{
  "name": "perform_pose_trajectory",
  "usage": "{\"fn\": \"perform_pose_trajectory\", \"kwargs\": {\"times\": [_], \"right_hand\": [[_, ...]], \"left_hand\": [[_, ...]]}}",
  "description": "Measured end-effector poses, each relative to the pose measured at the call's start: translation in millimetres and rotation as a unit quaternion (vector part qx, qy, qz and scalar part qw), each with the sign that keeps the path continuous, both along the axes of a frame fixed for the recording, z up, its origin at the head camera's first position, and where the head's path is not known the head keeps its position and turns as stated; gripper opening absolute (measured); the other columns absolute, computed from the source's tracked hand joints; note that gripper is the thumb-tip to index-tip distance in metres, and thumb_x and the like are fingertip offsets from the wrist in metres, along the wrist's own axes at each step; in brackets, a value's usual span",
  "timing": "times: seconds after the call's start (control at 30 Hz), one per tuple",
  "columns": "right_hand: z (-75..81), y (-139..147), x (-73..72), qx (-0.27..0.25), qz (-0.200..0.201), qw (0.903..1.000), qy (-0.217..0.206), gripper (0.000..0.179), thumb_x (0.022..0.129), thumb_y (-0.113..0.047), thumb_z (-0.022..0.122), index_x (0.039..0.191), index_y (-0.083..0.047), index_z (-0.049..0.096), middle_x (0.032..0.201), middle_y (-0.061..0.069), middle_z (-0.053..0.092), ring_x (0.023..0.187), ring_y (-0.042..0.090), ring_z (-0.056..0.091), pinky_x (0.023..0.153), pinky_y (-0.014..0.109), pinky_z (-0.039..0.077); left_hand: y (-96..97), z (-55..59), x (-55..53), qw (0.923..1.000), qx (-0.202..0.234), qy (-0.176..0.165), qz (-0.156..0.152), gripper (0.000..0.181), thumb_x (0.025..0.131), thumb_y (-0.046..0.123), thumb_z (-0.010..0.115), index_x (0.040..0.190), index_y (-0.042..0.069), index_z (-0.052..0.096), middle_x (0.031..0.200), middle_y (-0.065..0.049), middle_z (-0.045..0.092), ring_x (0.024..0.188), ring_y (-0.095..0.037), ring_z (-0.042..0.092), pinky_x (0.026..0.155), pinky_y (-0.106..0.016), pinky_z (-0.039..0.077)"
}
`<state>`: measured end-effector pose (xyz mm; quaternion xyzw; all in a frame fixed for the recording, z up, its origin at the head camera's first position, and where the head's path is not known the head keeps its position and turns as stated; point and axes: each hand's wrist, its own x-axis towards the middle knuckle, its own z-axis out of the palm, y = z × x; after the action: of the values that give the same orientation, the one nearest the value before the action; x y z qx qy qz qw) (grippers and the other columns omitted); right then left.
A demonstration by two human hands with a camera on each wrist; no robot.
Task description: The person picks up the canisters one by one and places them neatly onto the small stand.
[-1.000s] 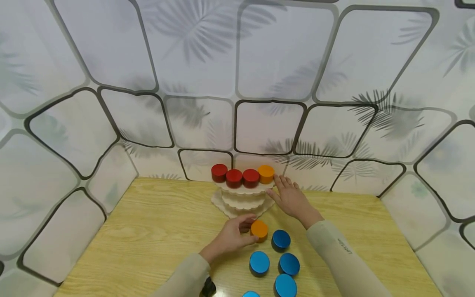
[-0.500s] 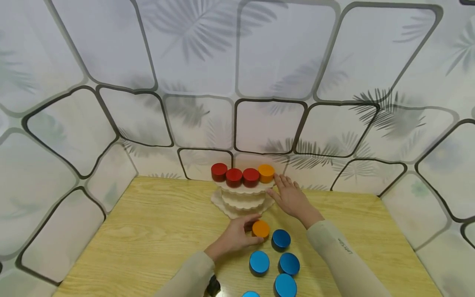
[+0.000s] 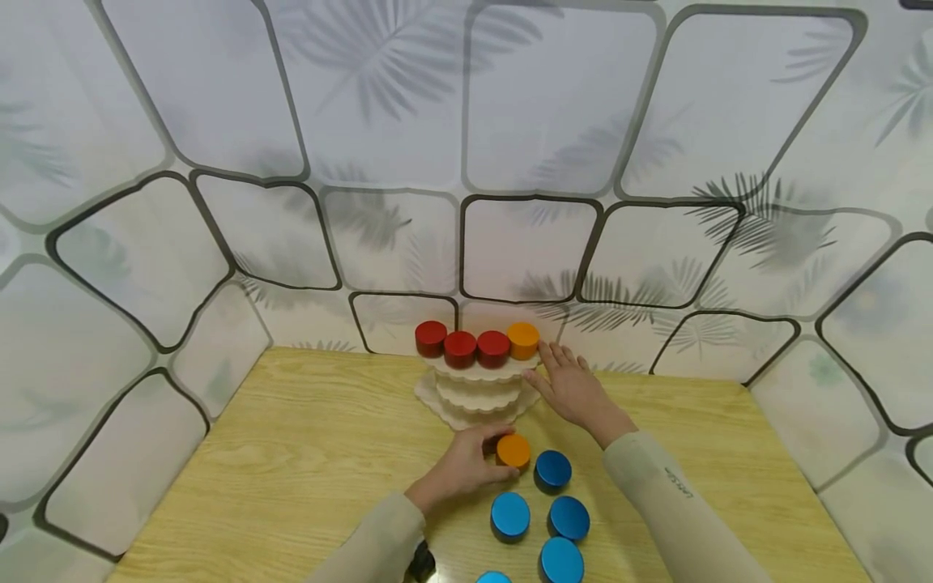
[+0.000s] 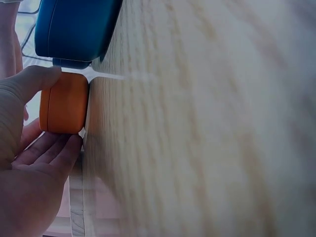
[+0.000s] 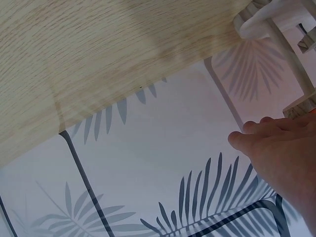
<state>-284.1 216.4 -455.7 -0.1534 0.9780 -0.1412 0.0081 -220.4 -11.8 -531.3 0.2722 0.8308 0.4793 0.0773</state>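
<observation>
My left hand pinches a round orange tin between thumb and fingers, low over the table in front of the stand. In the left wrist view the thumb lies on one side of that orange tin and the fingertips on the other. Fingers extended, my right hand rests at the right edge of the stand's top tier, beside a second orange tin. The white tiered stand has scalloped edges and carries three red tins in the same top row. In the right wrist view, the right hand shows beside the stand's wooden post.
Several blue tins stand on the wooden table between the forearms, one darker blue tin close to the held one. A patterned wall covering rises right behind the stand and along both sides.
My left hand and the orange tin have shifted slightly to the right, with the fingers closer round it. The right hand keeps its place at the stand.
</observation>
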Motion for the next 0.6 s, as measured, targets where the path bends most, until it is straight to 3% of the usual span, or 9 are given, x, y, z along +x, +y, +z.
{"fn": "perform_pose_trajectory", "kwargs": {"times": [0.13, 0.33, 0.6], "right_hand": [[0.2, -0.2, 0.5, 0.002, 0.001, 1.0000, 0.003, 0.081, 0.112, -0.054, 0.039, 0.167, 0.002, 0.018, 0.169, 0.032, 0.025, 0.156, 0.053, 0.025, 0.127, 0.069, 0.019], [2.0, 0.5, 1.4, 0.006, 0.001, 1.0000, 0.007, 0.080, 0.112, -0.053, 0.040, 0.167, 0.002, 0.019, 0.169, 0.033, 0.026, 0.156, 0.053, 0.025, 0.126, 0.070, 0.020], [2.2, 0.6, 1.2, 0.012, 0.000, 0.9999, 0.003, 0.081, 0.112, -0.054, 0.038, 0.167, 0.002, 0.018, 0.169, 0.032, 0.026, 0.156, 0.053, 0.026, 0.126, 0.070, 0.020]], "left_hand": [[0.0, 0.8, 1.4, 1.0000, -0.001, 0.006, 0.006, 0.060, 0.088, 0.023, 0.088, 0.139, -0.001, 0.066, 0.142, -0.010, 0.068, 0.126, -0.025, 0.065, 0.109, -0.034, 0.054], [-0.1, 12.0, 3.8, 0.9995, 0.018, -0.006, 0.026, 0.062, 0.088, 0.026, 0.088, 0.140, 0.001, 0.065, 0.140, -0.010, 0.069, 0.123, -0.023, 0.065, 0.107, -0.036, 0.055], [-2.4, 27.6, 3.3, 0.9936, 0.104, -0.011, 0.043, 0.058, 0.090, 0.015, 0.086, 0.140, -0.006, 0.064, 0.137, -0.019, 0.068, 0.119, -0.031, 0.070, 0.097, -0.033, 0.061]]}}
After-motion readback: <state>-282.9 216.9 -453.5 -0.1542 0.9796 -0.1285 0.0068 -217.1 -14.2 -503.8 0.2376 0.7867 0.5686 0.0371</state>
